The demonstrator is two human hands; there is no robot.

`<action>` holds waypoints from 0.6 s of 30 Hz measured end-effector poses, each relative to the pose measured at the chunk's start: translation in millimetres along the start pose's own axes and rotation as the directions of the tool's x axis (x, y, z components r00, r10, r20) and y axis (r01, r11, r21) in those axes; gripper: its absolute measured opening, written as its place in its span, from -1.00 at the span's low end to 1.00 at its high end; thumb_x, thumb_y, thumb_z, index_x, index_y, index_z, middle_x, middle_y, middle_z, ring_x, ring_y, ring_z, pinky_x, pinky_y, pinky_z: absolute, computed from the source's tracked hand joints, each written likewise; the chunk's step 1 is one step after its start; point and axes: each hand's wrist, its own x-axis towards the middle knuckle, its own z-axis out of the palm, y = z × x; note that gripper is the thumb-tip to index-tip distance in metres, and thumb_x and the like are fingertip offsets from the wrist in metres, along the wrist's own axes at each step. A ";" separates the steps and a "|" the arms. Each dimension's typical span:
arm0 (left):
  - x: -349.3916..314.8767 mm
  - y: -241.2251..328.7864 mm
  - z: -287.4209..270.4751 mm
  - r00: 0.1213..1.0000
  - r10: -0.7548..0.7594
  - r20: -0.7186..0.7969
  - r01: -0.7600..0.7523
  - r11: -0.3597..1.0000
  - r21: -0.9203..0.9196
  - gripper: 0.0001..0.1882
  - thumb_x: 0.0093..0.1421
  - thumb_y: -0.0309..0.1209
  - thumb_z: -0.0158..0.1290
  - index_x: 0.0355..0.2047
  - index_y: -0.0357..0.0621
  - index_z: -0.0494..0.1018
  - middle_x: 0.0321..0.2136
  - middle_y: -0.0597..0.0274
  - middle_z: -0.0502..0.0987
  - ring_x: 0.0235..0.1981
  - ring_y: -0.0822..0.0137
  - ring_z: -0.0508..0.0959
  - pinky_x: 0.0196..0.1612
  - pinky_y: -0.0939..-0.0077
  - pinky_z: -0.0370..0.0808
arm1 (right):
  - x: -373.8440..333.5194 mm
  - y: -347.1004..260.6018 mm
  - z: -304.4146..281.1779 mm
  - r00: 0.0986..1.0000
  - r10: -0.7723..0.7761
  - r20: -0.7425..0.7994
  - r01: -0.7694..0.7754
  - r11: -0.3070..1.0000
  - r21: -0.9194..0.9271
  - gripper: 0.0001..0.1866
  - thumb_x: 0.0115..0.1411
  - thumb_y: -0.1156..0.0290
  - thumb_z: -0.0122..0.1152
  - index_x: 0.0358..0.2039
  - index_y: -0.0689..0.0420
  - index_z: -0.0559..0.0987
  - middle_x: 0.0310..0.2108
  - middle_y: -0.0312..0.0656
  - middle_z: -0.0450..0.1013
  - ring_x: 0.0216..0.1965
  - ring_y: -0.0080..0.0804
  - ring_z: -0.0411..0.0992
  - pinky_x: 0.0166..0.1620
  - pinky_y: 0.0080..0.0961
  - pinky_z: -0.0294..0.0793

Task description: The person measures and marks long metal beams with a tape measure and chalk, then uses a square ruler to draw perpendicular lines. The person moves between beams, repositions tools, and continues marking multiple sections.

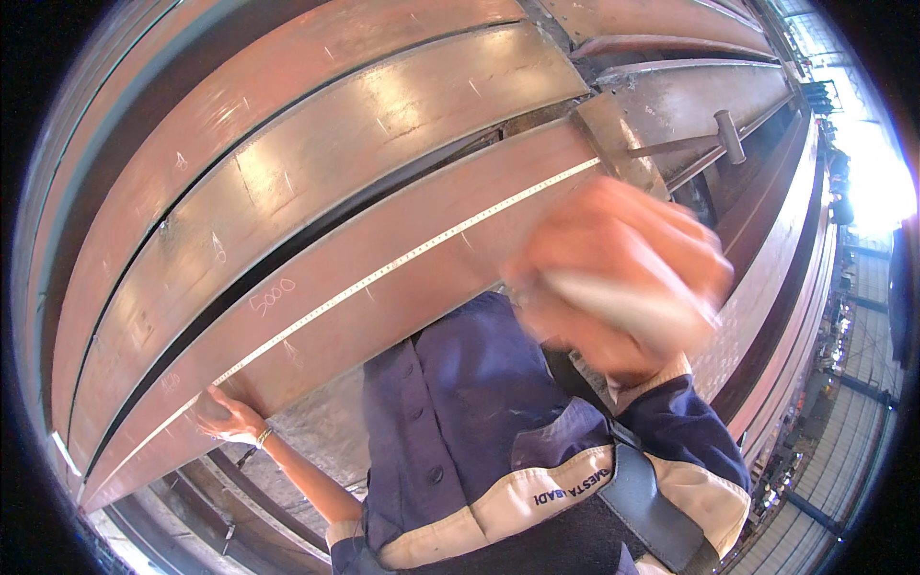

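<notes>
A pale measuring tape (398, 261) runs lengthwise along the reddish-brown steel beam (335, 259) before me. At the beam's lower left, my left hand (230, 419) rests with fingers stretched out, their tips touching the tape. My right hand (623, 273) is above the beam's right part, close to the camera and smeared by motion. Its fingers look curled, and a whitish streak crosses it; what it holds, if anything, I cannot make out. Chalk marks show on the beam. Beyond the right hand, a hammer (733, 137) lies by a steel crosspiece (613, 139).
More long steel beams (316, 134) lie side by side beyond mine, with dark gaps between them. Further beams (767, 259) stretch along the right. Below my left forearm are narrower steel members (216, 508). A bright hall opening (867, 153) is at the far right.
</notes>
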 end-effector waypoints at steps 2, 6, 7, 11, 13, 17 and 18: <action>-1.0 0.9 0.7 1.000 -0.006 -0.025 0.007 0.999 0.044 -0.35 0.27 0.05 0.16 0.03 -0.39 0.52 0.03 -0.26 0.51 0.10 -0.20 0.44 0.23 -0.14 0.30 | 8.9 -29.7 -35.5 0.996 -0.043 0.078 0.047 0.997 -0.052 -0.71 0.21 0.15 0.28 -0.36 0.12 0.49 -0.44 -0.13 0.44 -0.48 -0.28 0.44 -0.44 -0.36 0.47; 1.1 3.5 4.7 0.984 0.107 -0.142 -0.114 0.993 -0.042 -0.48 0.29 0.01 0.17 -0.11 -0.28 0.57 -0.10 -0.02 0.60 -0.02 -0.09 0.51 0.11 -0.05 0.36 | 18.7 -74.7 -76.0 0.948 0.140 0.287 -0.104 0.985 -0.137 -0.61 0.29 -0.07 0.16 -0.20 0.00 0.44 -0.32 -0.17 0.40 -0.42 -0.36 0.36 -0.41 -0.36 0.48; 2.3 4.3 4.9 0.976 0.144 -0.164 -0.154 0.987 -0.049 -0.51 0.29 0.00 0.17 -0.13 -0.25 0.58 -0.13 0.03 0.61 -0.04 -0.06 0.52 0.08 -0.02 0.38 | 17.3 -74.6 -75.8 0.952 0.121 0.282 -0.098 0.991 -0.094 -0.61 0.30 -0.07 0.14 -0.19 0.01 0.43 -0.34 -0.17 0.40 -0.44 -0.36 0.36 -0.42 -0.36 0.47; 0.2 5.4 0.4 0.988 0.088 -0.123 -0.090 0.996 -0.013 -0.55 0.29 -0.01 0.16 -0.20 -0.21 0.59 -0.22 0.10 0.61 -0.12 0.00 0.52 0.03 0.03 0.38 | 3.5 -49.9 -70.0 0.980 -0.090 0.176 0.073 0.993 0.098 -0.61 0.36 -0.06 0.04 -0.17 0.03 0.42 -0.39 -0.16 0.40 -0.50 -0.36 0.33 -0.48 -0.37 0.38; 0.1 5.6 -0.8 0.995 0.047 -0.088 -0.050 0.998 -0.034 -0.53 0.28 0.01 0.17 -0.18 -0.20 0.60 -0.21 0.13 0.61 -0.11 0.02 0.52 0.08 0.01 0.35 | -7.5 -52.5 -68.2 0.989 -0.098 0.110 0.092 0.994 0.055 -0.58 0.38 -0.08 -0.05 -0.17 0.04 0.42 -0.42 -0.16 0.39 -0.53 -0.38 0.31 -0.50 -0.38 0.33; 1.6 5.9 0.7 0.994 0.054 -0.095 -0.057 0.998 -0.035 -0.53 0.28 0.03 0.15 -0.20 -0.20 0.59 -0.22 0.13 0.60 -0.11 0.03 0.52 0.08 0.01 0.35 | -20.6 -57.7 -68.4 0.991 -0.109 0.078 0.109 0.994 0.014 -0.55 0.38 -0.11 -0.10 -0.15 0.05 0.42 -0.44 -0.18 0.38 -0.55 -0.41 0.27 -0.53 -0.40 0.28; 2.2 5.6 1.0 0.992 0.078 -0.101 -0.082 0.996 -0.034 -0.53 0.29 0.03 0.14 -0.23 -0.19 0.58 -0.24 0.13 0.60 -0.12 0.04 0.52 0.07 0.02 0.35 | -21.2 -58.0 -68.9 0.991 -0.114 0.077 0.112 0.993 0.034 -0.55 0.36 -0.11 -0.08 -0.15 0.05 0.42 -0.44 -0.19 0.38 -0.55 -0.42 0.26 -0.54 -0.41 0.28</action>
